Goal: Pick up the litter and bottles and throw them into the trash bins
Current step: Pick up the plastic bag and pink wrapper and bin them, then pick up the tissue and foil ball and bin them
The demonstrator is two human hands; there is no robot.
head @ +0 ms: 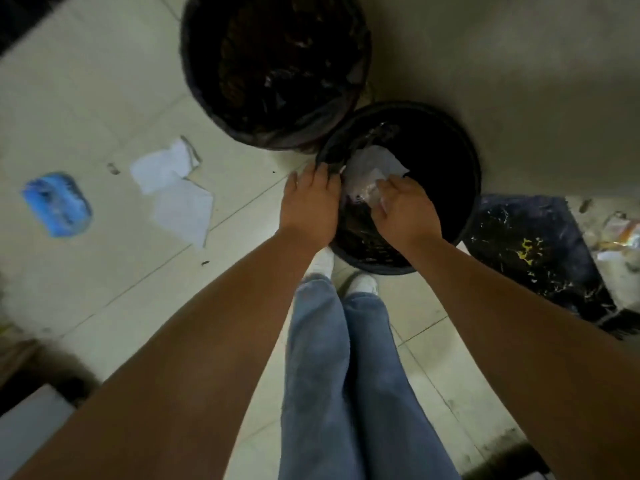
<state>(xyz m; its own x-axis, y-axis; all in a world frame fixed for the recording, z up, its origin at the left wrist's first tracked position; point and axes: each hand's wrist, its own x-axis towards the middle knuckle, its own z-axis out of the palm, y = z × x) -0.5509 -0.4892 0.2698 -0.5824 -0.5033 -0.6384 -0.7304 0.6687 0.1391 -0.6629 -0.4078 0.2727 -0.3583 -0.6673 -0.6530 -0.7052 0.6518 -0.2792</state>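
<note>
Two round black trash bins stand against the wall: a larger bin at the back, full of dark waste, and a smaller bin in front of my feet. My left hand rests on the smaller bin's near left rim, fingers curled over the liner. Over the bin's mouth, my right hand grips a crumpled white paper with clear plastic. On the floor to the left lie white paper sheets and a blue plastic packet.
A dark marbled slab lies right of the smaller bin, with a wrapper beyond it at the right edge. A pale box corner sits at the lower left. My jeans and white shoes stand below the bin on pale floor tiles.
</note>
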